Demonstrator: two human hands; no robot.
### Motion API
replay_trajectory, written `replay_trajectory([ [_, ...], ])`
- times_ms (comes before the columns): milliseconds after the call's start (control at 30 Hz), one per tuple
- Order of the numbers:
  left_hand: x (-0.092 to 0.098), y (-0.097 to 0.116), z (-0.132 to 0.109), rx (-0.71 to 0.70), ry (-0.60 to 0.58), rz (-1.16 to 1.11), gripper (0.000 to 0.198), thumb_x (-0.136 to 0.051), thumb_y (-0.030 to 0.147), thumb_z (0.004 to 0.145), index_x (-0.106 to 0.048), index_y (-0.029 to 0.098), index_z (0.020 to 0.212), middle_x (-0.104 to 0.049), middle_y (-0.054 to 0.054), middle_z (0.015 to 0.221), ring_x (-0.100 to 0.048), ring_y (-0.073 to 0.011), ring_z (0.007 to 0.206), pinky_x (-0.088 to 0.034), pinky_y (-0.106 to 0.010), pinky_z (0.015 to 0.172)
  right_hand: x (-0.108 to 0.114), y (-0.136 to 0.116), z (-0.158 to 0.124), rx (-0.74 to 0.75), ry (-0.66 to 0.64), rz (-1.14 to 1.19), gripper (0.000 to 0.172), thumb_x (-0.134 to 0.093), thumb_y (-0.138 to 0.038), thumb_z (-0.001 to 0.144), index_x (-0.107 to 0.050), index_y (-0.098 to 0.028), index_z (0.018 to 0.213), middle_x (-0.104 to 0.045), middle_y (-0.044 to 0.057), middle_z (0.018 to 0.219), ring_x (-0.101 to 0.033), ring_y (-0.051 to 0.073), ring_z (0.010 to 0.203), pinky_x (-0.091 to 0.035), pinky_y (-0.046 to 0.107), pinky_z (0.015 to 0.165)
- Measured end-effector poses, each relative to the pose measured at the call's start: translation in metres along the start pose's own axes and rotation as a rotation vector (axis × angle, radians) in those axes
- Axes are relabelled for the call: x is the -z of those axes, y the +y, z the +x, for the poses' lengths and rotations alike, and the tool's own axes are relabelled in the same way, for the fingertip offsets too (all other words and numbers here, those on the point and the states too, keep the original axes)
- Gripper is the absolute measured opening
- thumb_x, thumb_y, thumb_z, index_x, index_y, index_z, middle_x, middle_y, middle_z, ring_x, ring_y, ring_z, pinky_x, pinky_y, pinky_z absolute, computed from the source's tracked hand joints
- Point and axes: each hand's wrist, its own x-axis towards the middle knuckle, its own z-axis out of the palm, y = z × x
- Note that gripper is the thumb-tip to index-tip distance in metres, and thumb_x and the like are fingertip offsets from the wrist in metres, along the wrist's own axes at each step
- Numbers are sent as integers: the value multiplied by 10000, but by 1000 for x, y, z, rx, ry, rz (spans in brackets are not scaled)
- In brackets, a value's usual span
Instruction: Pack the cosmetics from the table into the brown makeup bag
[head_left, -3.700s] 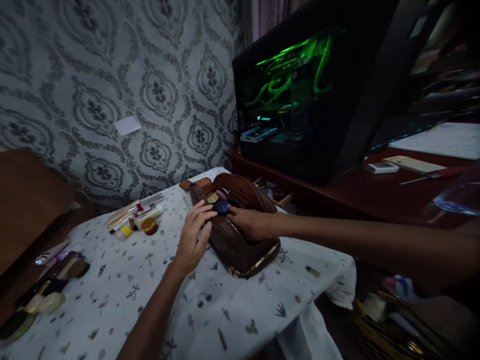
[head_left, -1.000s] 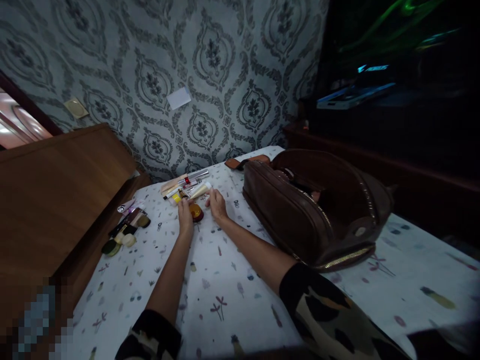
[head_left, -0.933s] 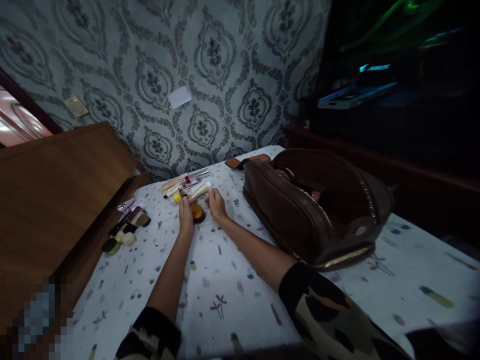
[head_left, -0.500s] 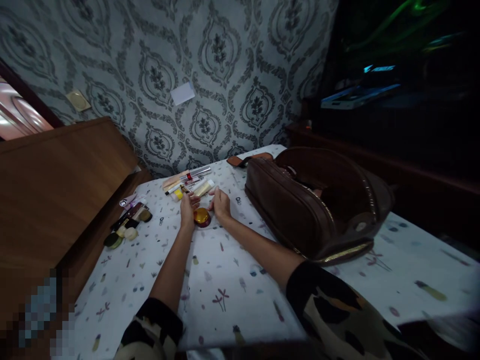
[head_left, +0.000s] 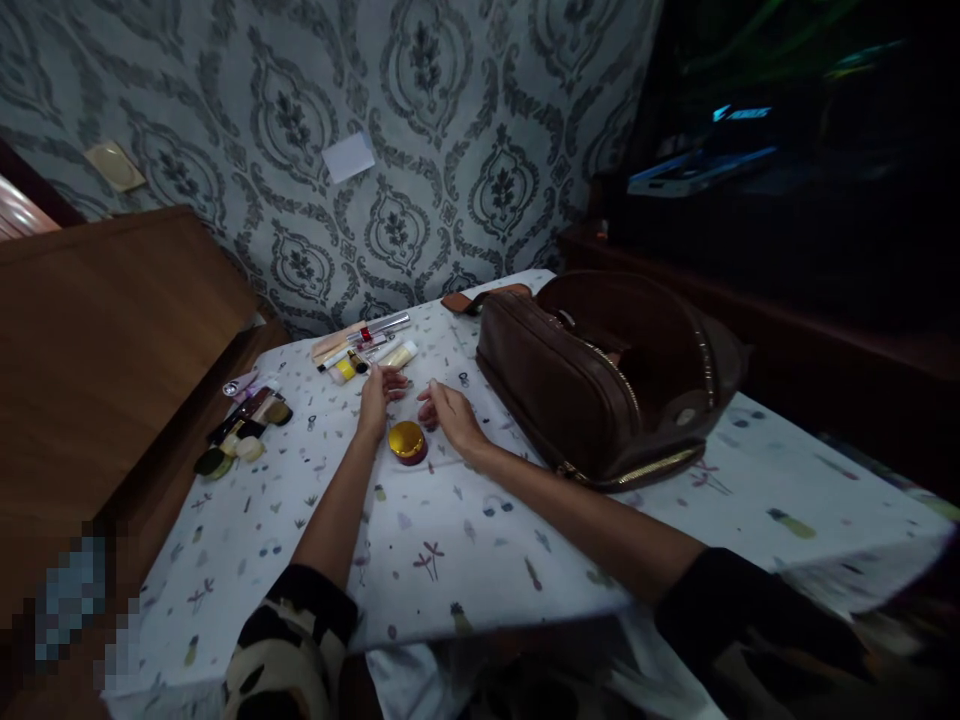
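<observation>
A round jar with a gold lid and dark red base (head_left: 407,442) stands on the patterned white cloth, just in front of my two hands. My left hand (head_left: 381,395) is beyond the jar on its left, fingers loosely bent and apart, with nothing visible in them. To the jar's upper right is my right hand (head_left: 450,415), its fingers half curled towards the left hand; I see nothing held there. Past my left hand lies a group of cosmetic tubes (head_left: 400,355), including a silver-and-red tube (head_left: 379,328) and a yellow one (head_left: 345,370).
A large brown bag (head_left: 570,385) lies unzipped on the right of the cloth-covered table (head_left: 300,545). Small jars (head_left: 250,448) and dark cosmetic cases sit at the left edge beside a wooden panel (head_left: 112,310). The patterned wall (head_left: 405,140) rises behind.
My view has shifted slightly. My hands have drawn away from the jar, which now shows whole between and in front of them. My right forearm has swung outward.
</observation>
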Motion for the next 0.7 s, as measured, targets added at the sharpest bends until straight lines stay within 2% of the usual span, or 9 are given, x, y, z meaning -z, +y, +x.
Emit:
replay_trajectory([
  [167,1,5,-21,55,0,-2,590,-482,722,880,-667,166,814,-698,-80,780,-670,-178,740,-503,-282,692,17,-5,-25,45,-73,-10,617,-324,-711,952,-619,-169,960,-692,97,976,-666,200,950,-552,315,835],
  [367,2,8,-85,51,108,-68,496,-521,669,883,-666,199,949,-726,-81,1005,-676,-212,1015,-495,-341,930,25,-26,-51,134,-222,-60,417,-419,-544,990,-621,-204,1122,-681,56,1139,-621,195,1098,-463,352,1012],
  [467,-7,8,-102,65,153,-106,462,-533,643,890,-665,205,958,-724,-69,1031,-667,-200,1048,-472,-341,989,26,-32,-58,158,-231,-106,359,-418,-490,997,-599,-211,1132,-689,42,1086,-637,184,1064,-481,322,953],
  [533,-15,10,-102,98,161,-123,481,-512,656,896,-665,201,934,-725,-74,1027,-674,-202,1037,-480,-346,983,29,-31,-59,140,-149,-149,374,-352,-484,1016,-590,-197,1040,-678,35,909,-654,177,894,-498,305,843],
  [600,-25,12,-99,141,153,-137,517,-479,676,903,-664,194,916,-727,-88,1024,-683,-212,1025,-497,-359,963,34,-29,-57,113,-54,-177,411,-278,-474,1031,-569,-190,972,-622,22,777,-616,165,746,-486,294,759],
  [700,-38,16,-97,178,132,-154,521,-463,672,915,-666,192,915,-731,-95,1032,-688,-219,1026,-515,-364,940,38,-26,-56,116,-7,-191,394,-256,-440,1035,-554,-189,971,-611,34,818,-596,164,786,-472,290,770],
])
